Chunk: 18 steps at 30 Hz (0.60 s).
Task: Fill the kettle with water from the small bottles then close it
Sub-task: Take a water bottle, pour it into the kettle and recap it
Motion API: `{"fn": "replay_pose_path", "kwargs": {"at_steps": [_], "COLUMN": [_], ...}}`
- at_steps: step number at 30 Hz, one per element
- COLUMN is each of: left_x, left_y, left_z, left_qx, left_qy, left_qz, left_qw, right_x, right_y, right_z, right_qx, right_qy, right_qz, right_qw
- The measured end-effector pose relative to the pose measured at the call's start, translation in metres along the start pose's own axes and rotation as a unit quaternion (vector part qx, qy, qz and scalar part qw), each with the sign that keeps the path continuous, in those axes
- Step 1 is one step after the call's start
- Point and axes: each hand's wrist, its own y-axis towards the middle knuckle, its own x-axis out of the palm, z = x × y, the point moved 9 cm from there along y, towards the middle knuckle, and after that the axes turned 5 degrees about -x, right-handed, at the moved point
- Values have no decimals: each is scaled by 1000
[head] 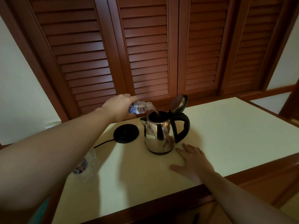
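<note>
While the left hand grips the small clear plastic water bottle tipped over the open polished steel kettle at table centre, keep its neck at the mouth's ten o'clock edge, seemingly just clear, the right hand lying spread flat at five o'clock.

A single head-worn wide-angle camera looked forward and down from the person's standpoint at the 6 o'clock edge of the table. It sat close, both forearms entering from the bottom corners, and faced louvred shutters at 12 o'clock. Straight lines bowed near the edges.
</note>
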Motion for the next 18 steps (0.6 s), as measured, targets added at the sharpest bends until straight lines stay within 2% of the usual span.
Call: {"fn": "replay_pose_path", "kwargs": {"at_steps": [18], "left_x": [-7], "left_y": [-1], "left_z": [1], "left_qx": [31], "left_qy": [16], "left_qz": [-27], "left_qw": [999], "right_x": [0], "right_y": [0], "right_z": [2], "right_qx": [7], "right_qy": [5], "right_qz": [11], "right_qw": [1000]}}
